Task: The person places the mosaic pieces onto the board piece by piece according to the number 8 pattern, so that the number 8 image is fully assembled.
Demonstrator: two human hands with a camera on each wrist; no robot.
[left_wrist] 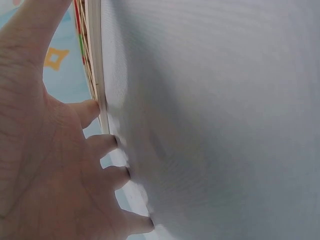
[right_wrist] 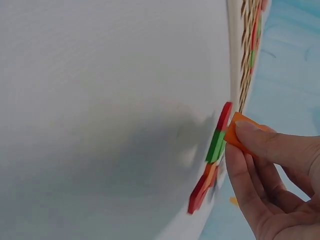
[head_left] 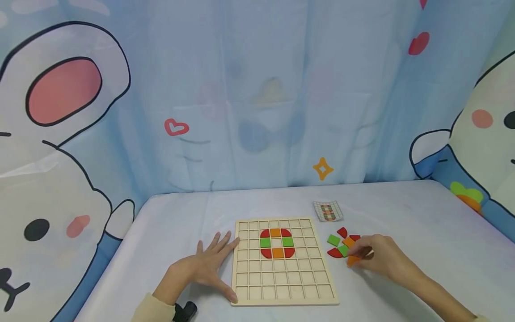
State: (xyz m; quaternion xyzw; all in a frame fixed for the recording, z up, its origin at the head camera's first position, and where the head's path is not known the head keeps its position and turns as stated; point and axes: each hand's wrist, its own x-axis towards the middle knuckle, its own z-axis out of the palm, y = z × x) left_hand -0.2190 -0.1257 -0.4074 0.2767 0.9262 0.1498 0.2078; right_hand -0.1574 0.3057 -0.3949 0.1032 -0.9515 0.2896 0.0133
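Right hand (head_left: 384, 255): pinching an orange square tile (head_left: 352, 260), thumb on one face, fingers behind. Tile sits right of the wooden grid board (head_left: 295, 292), off its right edge, nearer the far right corner than the near one. Cannot tell if the tile clears the cloth.

Left hand (head_left: 209, 266): fingers spread wide, holding no piece. Index fingertip touches the board's left edge; thumb tip at its near left corner.

Loose pieces lie between right hand and board. Red quarter-round piece (head_left: 335, 253) nearest the board's right edge on the near side of the cluster; green square tile (head_left: 333, 240) beyond it. Others crowd together: two more reds, one green, one orange.

On the board, toward the far edge: a ring of eight pieces, red at the four corners, orange (head_left: 275, 232) on far and near sides, green (head_left: 265, 242) left and right, bare cell in the middle.

Pattern card (head_left: 328, 211) past the cluster, just off the board's far right corner. White tablecloth (head_left: 422, 219) under everything; printed curtain (head_left: 265, 170) behind the far edge.
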